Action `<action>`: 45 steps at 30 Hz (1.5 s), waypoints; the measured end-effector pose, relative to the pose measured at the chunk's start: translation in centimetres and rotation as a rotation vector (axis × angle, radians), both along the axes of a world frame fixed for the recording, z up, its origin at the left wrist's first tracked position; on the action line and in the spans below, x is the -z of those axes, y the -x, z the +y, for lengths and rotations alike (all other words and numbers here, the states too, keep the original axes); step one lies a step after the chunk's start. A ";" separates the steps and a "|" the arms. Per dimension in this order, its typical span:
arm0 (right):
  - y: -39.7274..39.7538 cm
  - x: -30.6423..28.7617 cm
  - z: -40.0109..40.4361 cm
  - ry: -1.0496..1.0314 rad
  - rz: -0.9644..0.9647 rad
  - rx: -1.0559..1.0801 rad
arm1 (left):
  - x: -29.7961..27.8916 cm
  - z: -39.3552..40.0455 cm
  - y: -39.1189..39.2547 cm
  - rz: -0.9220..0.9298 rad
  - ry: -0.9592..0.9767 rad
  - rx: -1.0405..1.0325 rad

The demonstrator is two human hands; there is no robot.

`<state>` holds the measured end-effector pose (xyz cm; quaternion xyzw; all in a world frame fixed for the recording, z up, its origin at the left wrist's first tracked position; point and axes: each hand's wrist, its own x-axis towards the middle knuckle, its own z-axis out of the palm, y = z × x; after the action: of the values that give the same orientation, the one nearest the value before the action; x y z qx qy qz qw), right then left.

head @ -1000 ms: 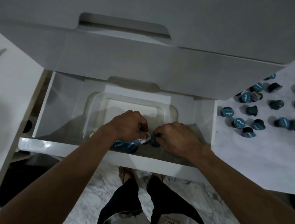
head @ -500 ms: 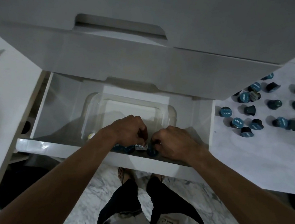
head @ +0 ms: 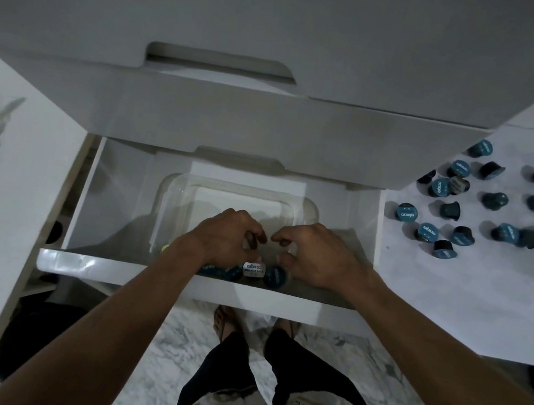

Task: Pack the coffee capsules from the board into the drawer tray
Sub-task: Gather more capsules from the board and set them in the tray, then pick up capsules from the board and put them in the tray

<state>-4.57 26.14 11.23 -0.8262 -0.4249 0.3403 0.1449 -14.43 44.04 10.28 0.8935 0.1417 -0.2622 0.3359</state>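
Note:
A clear plastic tray [head: 306, 203] sits in the open white drawer [head: 103, 266]. At the tray's near end lie a silver-lidded capsule [head: 253, 269], a blue-lidded capsule [head: 276, 276] and more blue capsules [head: 225, 272] partly under my left wrist. My left hand [head: 225, 239] and my right hand [head: 321, 256] hover just above them with loosely curled fingers, a small gap between the fingertips. Neither hand holds a capsule. Several dark blue capsules [head: 449, 211] are scattered on the white board [head: 449, 298] to the right.
The drawer above [head: 235, 124] overhangs the far part of the open drawer. A white counter [head: 0, 203] flanks the left side. My legs and feet [head: 240, 350] stand on the marble floor below the drawer front.
Both hands let go of the silver and blue capsules, which now lie at the tray's near end. The hands have lifted slightly and drawn apart.

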 end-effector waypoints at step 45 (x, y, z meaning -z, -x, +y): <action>-10.2 -5.0 -35.6 -0.516 0.000 0.922 | -4.3 -31.3 -12.2 -0.542 0.051 -0.407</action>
<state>5.62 -9.45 16.19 -0.8648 -0.0872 0.1255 0.4782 -2.26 12.73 14.60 0.8754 0.2162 0.0536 0.4291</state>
